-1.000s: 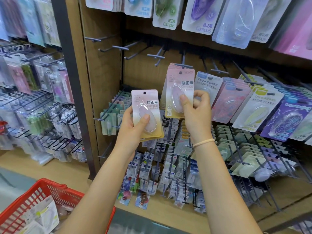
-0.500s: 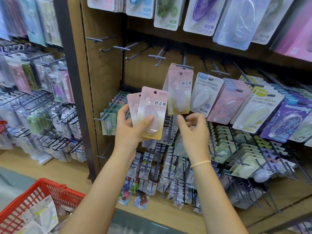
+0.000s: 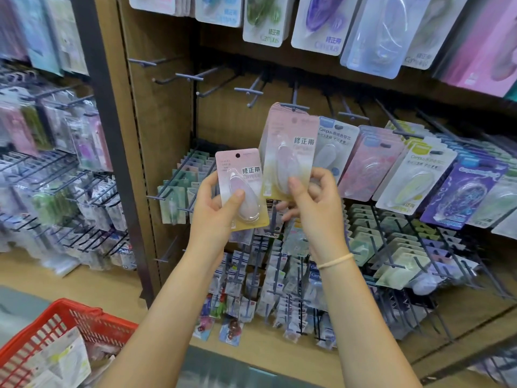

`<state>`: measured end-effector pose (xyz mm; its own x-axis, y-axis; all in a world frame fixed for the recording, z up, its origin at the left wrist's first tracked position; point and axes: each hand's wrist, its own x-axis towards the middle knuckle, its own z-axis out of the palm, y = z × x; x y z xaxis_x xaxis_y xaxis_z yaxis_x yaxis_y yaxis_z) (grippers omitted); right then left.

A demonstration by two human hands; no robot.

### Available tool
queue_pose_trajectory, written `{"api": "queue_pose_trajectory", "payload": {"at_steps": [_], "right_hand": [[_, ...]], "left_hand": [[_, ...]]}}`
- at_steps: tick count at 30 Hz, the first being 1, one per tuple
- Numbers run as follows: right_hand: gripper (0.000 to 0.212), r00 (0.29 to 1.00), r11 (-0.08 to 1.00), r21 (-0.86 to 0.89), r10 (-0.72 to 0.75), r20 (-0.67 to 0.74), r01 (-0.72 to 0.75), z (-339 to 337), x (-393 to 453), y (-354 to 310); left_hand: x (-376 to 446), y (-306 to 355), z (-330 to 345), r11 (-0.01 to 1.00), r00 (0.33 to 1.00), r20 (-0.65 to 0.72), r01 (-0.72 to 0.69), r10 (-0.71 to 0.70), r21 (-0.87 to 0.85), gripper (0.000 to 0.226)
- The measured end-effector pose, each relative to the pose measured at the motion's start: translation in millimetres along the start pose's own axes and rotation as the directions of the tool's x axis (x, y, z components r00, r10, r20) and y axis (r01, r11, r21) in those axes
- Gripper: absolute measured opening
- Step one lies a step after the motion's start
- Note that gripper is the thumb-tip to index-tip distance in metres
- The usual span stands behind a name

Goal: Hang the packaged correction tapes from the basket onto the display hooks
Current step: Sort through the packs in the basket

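Head view, nearest: a red basket [image 3: 60, 329] is sitting at the lower left corner, with white packaged items lying inside it.
Left hand: the left hand [image 3: 216, 217] is gripping a pink-to-yellow packaged correction tape [image 3: 242, 189], thumb pressing on the clear blister and fingers curling behind the card; the card is standing upright, its round hang hole showing at the top.
Right hand: the right hand [image 3: 314, 203] is pinching a second packaged correction tape [image 3: 288, 158] of the same pink-and-yellow design by its lower edge, thumb on the front, fingers curling behind.
Second pack: it is tilting slightly, its top lying just under the tip of a display hook [image 3: 293, 107] and in front of a stack of matching cards hanging there; whether its hole is on the hook cannot be told.
Wrist: a pale band [image 3: 335, 260] is circling the right wrist.
Further back: rows of other correction tape packs, white, pink, yellow-green and purple, are hanging to the right of that hook.
Farthest: several bare hooks [image 3: 193, 78] are sticking out of the wooden back panel [image 3: 156, 113] at upper left, and larger packs are hanging along the top.
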<state>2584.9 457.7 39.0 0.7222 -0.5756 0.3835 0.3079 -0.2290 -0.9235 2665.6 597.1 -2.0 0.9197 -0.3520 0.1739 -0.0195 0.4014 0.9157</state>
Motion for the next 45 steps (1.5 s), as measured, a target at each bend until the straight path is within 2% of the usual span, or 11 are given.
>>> {"api": "queue_pose_trajectory", "payload": {"at_steps": [4,8,11,22,27,30,33,38,41,45], "right_hand": [[0.013,0.999,0.999,-0.039,-0.02,-0.05,0.018,1,18,-8],[0.013,0.999,0.997,-0.076,-0.015,-0.033,0.013,3,23,-6],[0.014,1.0,0.997,-0.075,-0.016,-0.013,0.015,5,19,-2],[0.016,0.996,0.998,-0.049,-0.042,-0.074,0.038,12,17,3],[0.051,0.985,0.982,-0.101,-0.166,-0.042,0.161,16,13,-2],[0.04,0.985,0.971,-0.17,-0.172,-0.016,0.167,16,17,7],[0.035,0.99,0.976,-0.179,-0.133,-0.054,0.122,17,26,18],[0.039,0.986,0.962,-0.236,-0.154,-0.06,0.136,23,39,25],[0.039,0.985,0.933,-0.328,-0.17,-0.04,0.148,26,42,25],[0.041,0.972,0.899,-0.38,-0.236,-0.005,0.217,25,28,22]], "left_hand": [[2,3,-1,1.0,0.999,-0.042,0.013,-0.013,0.0,0.051],[1,4,-2,1.0,0.999,-0.047,0.021,-0.02,0.007,0.049],[1,3,-4,1.0,0.998,-0.059,0.022,-0.021,0.014,0.047],[4,6,-9,1.0,0.998,-0.065,0.023,-0.022,0.008,0.044],[4,7,-9,1.0,0.998,-0.066,0.026,-0.025,0.014,0.044],[5,7,-10,0.999,0.997,-0.065,0.03,-0.028,0.018,0.043],[7,6,-12,0.999,0.997,-0.075,0.035,-0.034,0.023,0.042],[9,4,-15,0.999,0.996,-0.081,0.041,-0.039,0.029,0.043],[10,3,-14,0.998,0.996,-0.075,0.05,-0.047,0.049,0.037],[10,3,-12,0.998,0.997,-0.066,0.05,-0.047,0.045,0.034]]}}
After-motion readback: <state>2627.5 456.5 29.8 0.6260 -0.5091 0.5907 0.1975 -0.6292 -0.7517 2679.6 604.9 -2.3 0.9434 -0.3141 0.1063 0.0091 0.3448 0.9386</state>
